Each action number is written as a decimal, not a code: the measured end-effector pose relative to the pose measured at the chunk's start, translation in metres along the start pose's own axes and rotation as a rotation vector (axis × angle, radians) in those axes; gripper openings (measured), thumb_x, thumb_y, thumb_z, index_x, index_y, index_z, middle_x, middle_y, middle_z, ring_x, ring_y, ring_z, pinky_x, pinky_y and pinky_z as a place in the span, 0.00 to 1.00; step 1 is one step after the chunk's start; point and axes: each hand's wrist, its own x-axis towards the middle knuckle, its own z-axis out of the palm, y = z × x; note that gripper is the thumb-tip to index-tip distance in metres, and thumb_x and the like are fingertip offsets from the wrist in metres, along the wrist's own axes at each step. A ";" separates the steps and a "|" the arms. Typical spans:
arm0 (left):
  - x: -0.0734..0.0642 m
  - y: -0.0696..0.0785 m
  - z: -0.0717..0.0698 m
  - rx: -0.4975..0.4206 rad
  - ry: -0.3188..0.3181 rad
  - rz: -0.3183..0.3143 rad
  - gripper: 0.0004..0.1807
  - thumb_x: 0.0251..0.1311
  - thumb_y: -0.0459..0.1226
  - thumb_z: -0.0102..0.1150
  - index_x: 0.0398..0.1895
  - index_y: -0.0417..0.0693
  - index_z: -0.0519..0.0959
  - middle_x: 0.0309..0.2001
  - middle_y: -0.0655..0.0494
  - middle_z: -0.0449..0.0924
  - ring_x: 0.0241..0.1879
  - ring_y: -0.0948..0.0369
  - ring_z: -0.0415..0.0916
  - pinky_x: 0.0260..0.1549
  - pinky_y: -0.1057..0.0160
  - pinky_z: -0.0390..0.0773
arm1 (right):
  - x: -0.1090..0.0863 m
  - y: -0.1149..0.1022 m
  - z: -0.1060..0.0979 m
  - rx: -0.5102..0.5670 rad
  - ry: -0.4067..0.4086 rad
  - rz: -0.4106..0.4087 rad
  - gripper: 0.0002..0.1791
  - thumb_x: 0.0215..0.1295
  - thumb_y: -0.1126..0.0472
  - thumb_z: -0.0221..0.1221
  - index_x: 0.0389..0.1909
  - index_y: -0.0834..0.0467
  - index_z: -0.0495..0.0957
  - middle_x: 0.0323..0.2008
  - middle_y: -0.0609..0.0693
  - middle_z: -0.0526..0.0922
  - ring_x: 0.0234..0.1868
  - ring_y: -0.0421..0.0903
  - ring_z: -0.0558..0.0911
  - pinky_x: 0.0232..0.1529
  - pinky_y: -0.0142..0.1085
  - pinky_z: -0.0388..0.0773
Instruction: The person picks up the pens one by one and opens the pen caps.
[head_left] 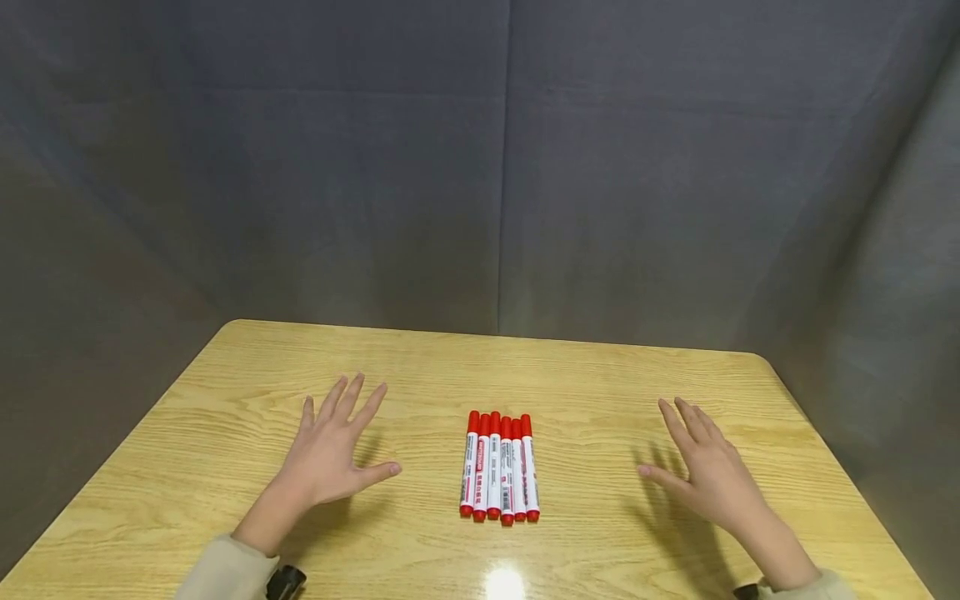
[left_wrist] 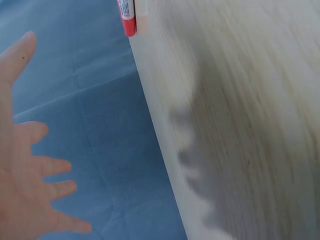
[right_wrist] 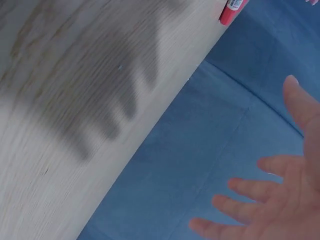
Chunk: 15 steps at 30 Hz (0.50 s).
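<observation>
Several whiteboard markers point(head_left: 500, 467) with white barrels and red caps lie side by side in a row mid-table, caps pointing to the far edge. To their left my left hand point(head_left: 333, 454) hovers over the tabletop, fingers spread, holding nothing. On the other side my right hand point(head_left: 708, 475) is likewise raised, its fingers extended and thumb out toward the markers. The left wrist view catches the end of a marker point(left_wrist: 128, 20) beyond my thumb. A red marker end point(right_wrist: 229, 14) also shows at the top of the right wrist view.
The wooden table point(head_left: 585, 383) has rounded far corners. A dark grey-blue curtain point(head_left: 360, 183) hangs behind it and along both sides. Shadows of both hands fall on the wood, and a bright light reflection lies near the front.
</observation>
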 end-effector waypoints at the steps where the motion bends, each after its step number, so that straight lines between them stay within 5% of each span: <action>1: 0.000 0.001 0.000 -0.009 -0.001 -0.001 0.54 0.45 0.65 0.56 0.72 0.56 0.47 0.68 0.40 0.46 0.67 0.42 0.40 0.54 0.31 0.44 | 0.000 -0.001 0.001 0.012 0.009 -0.012 0.48 0.52 0.45 0.63 0.66 0.67 0.55 0.60 0.72 0.59 0.59 0.70 0.59 0.48 0.66 0.60; 15: 0.001 0.015 0.006 -0.094 0.003 0.027 0.50 0.47 0.62 0.57 0.71 0.53 0.51 0.59 0.42 0.64 0.57 0.45 0.62 0.50 0.41 0.65 | 0.007 -0.019 0.005 0.138 -0.002 -0.021 0.38 0.56 0.51 0.62 0.62 0.69 0.62 0.55 0.73 0.66 0.54 0.70 0.66 0.47 0.61 0.66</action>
